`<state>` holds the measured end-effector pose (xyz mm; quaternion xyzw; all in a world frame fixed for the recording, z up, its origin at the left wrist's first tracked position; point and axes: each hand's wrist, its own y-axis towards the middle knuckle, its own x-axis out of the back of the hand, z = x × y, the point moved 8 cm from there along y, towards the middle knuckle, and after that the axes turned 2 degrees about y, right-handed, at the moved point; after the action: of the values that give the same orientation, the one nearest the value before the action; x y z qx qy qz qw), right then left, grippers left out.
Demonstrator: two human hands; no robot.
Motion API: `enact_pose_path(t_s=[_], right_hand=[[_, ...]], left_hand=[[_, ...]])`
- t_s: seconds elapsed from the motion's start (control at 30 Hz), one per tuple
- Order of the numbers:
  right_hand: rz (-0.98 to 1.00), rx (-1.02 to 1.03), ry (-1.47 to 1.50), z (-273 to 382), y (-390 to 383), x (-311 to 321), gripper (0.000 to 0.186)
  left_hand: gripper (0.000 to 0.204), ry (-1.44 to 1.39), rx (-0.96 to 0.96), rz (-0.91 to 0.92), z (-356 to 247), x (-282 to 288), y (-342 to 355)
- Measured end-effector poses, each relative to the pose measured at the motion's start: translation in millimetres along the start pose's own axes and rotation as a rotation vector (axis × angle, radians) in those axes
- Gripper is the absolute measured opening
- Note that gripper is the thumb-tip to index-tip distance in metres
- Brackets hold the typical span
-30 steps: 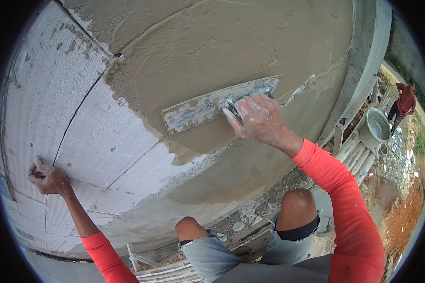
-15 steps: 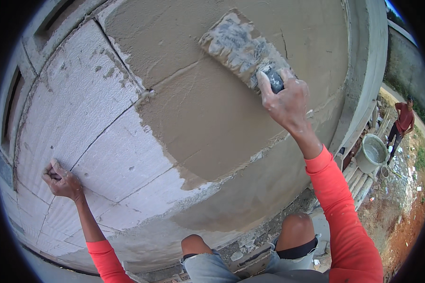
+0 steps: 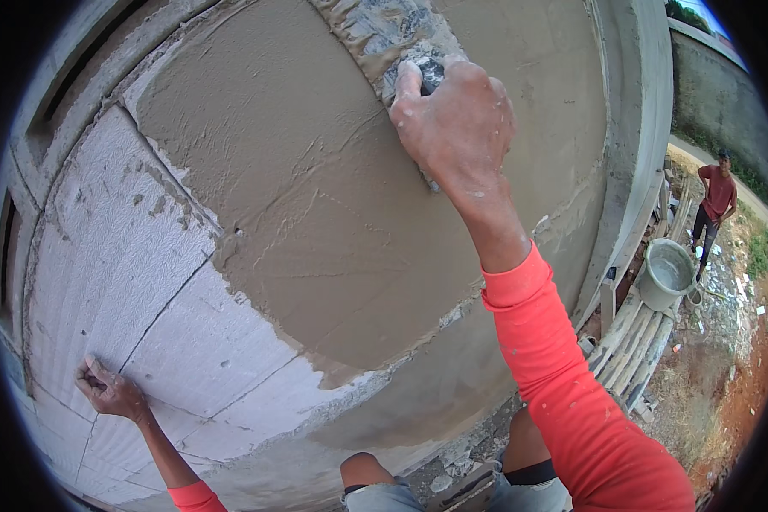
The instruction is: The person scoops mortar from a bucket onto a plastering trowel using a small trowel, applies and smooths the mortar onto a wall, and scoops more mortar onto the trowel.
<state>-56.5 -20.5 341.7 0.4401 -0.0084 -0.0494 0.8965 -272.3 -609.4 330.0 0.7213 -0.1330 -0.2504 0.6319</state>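
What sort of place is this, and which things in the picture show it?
It looks like an outdoor building site. A pale block wall is only partly covered with plaster, the right hand grips a smeared trowel, and a bucket stands near rough planks.

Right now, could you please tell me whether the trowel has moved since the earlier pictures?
Yes, the trowel has moved toward the picture's top, judged against the bare white blocks.
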Motion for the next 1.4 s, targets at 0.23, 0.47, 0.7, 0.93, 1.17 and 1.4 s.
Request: enact_pose_path(t_s=[0.23, 0.47, 0.7, 0.93, 1.17, 1.4], right_hand=[[-0.025, -0.298, -0.067, -126.3, 80.3, 16.7, 0.045], [0.017, -0.251, 0.056, -103.7, 1.9, 35.9, 0.04], [0.065, 0.318, 0.216, 25.5, -160.1, -15.9, 0.031], [-0.016, -0.132, -0.03, -101.5, -40.3, 12.3, 0.036], [-0.133, -0.341, -0.107, -256.8, 48.8, 42.8, 0.048], [-0.21, -0.578, -0.233, -399.3, 30.6, 64.7, 0.053]], left_hand=[[0.017, 0.021, -0.039, -0.039, 0.9, 6.7, 4.5], [0.019, 0.052, -0.029, -0.047, -23.3, -1.9, 2.2], [0.025, 0.037, -0.038, -0.033, 6.8, 3.9, 5.9], [0.037, 0.177, 0.084, 0.016, 29.2, -1.2, 4.6], [0.04, 0.276, -0.031, -0.077, 24.3, 7.3, 14.9], [0.044, 0.348, -0.007, -0.056, 13.5, -1.3, 10.7]])
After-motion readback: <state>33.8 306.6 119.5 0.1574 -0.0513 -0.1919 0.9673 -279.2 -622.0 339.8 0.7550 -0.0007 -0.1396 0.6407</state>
